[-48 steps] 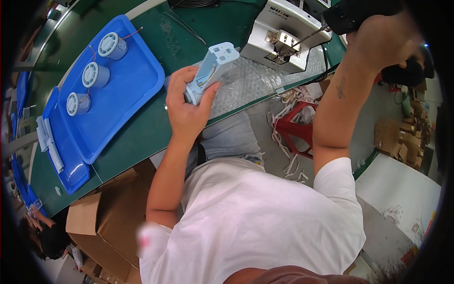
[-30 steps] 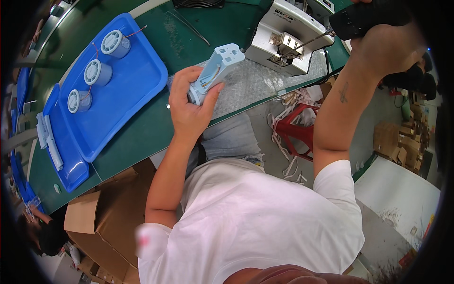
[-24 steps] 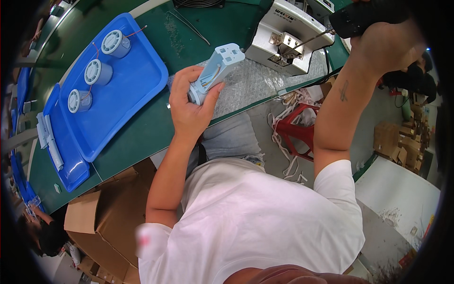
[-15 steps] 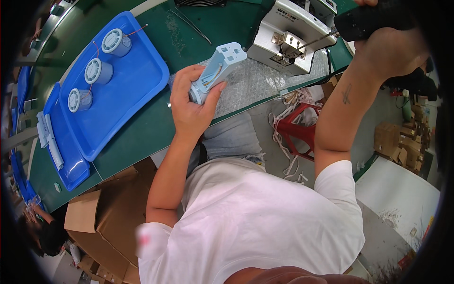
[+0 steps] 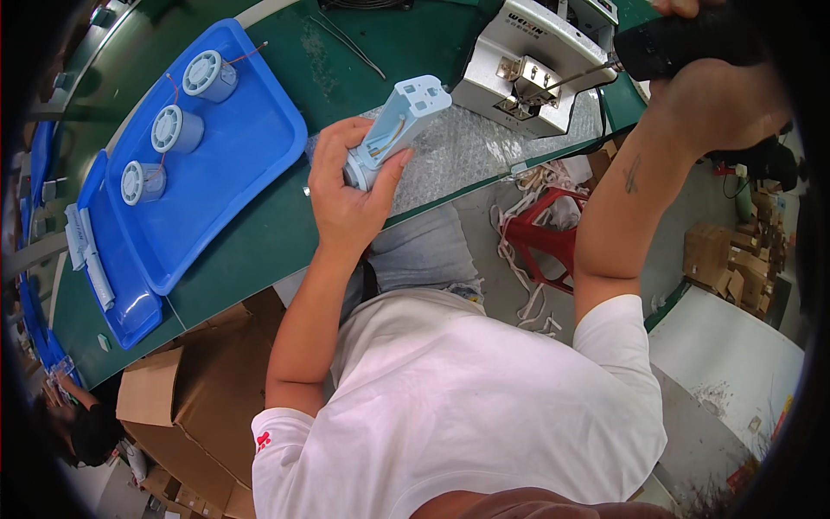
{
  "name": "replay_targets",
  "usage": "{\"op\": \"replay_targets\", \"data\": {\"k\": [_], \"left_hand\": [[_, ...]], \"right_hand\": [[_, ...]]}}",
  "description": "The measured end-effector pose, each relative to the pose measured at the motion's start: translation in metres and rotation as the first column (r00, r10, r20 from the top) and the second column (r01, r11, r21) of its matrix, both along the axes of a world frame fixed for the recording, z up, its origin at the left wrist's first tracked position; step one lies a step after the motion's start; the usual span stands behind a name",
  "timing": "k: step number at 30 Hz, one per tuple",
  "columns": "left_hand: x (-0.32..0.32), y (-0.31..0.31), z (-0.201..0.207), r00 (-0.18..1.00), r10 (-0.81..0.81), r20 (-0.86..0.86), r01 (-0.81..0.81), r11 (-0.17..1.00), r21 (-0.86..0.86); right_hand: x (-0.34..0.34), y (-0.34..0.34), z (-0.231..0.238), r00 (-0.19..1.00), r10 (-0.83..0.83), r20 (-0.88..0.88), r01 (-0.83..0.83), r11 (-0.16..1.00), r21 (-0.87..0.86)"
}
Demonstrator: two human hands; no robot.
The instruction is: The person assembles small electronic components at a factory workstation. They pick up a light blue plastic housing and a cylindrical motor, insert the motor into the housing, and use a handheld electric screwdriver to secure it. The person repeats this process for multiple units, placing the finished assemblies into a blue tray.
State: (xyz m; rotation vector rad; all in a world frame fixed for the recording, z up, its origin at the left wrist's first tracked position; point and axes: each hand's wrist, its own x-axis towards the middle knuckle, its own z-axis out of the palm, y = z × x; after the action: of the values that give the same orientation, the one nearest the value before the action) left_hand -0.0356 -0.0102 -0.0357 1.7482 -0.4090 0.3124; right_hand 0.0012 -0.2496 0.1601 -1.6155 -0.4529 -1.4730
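Observation:
My left hand (image 5: pixel 350 190) is closed around a light blue plastic housing (image 5: pixel 417 102), held tilted above the bench with its hollow side showing. A thin wire lies inside the hollow. At the upper right, my right hand (image 5: pixel 722 99) grips a black electric screwdriver (image 5: pixel 670 48). Its long bit (image 5: pixel 581 74) points left, the tip at the metal front bracket (image 5: pixel 534 80) of a silver screw feeder (image 5: pixel 497 56). Whether a screw sits on the tip is too small to tell.
A blue tray (image 5: pixel 216 199) on the left holds three round white fan units (image 5: pixel 177 130) with wires; pale blue plastic parts (image 5: pixel 86 251) lie at its near-left side. Tweezers (image 5: pixel 353 45) and bubble wrap (image 5: pixel 432 164) rest on the green bench. A red stool (image 5: pixel 545 229) stands below.
My right hand and the screwdriver have shifted very slightly to the right. The left hand keeps the housing almost still.

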Motion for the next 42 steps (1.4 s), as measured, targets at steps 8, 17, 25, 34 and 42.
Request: {"op": "replay_targets", "data": {"k": [8, 17, 25, 34, 42], "left_hand": [[0.0, 0.0, 0.0, 1.0, -0.003, 0.003, 0.003, 1.0, -0.016], [0.001, 0.0, 0.0, 1.0, -0.012, 0.002, 0.012, 0.999, -0.031], [0.0, 0.0, -0.001, 1.0, -0.013, -0.016, 0.012, 0.999, -0.05], [0.0, -0.001, 0.004, 1.0, 0.005, 0.017, -0.005, 1.0, -0.011], [0.0, -0.002, 0.001, 0.996, 0.023, 0.09, -0.026, 0.999, 0.033]], "right_hand": [[-0.024, -0.01, -0.012, 0.995, 0.071, -0.067, -0.064, 0.993, 0.101], [-0.033, -0.014, -0.017, 0.992, 0.091, -0.087, -0.078, 0.987, 0.138], [-0.028, -0.016, -0.011, 0.988, 0.04, -0.148, -0.02, 0.991, 0.135], [-0.008, 0.019, -0.009, 0.966, 0.105, -0.237, -0.032, 0.955, 0.295], [-0.025, 0.025, 0.008, 0.791, 0.593, -0.154, -0.473, 0.751, 0.46]]}}
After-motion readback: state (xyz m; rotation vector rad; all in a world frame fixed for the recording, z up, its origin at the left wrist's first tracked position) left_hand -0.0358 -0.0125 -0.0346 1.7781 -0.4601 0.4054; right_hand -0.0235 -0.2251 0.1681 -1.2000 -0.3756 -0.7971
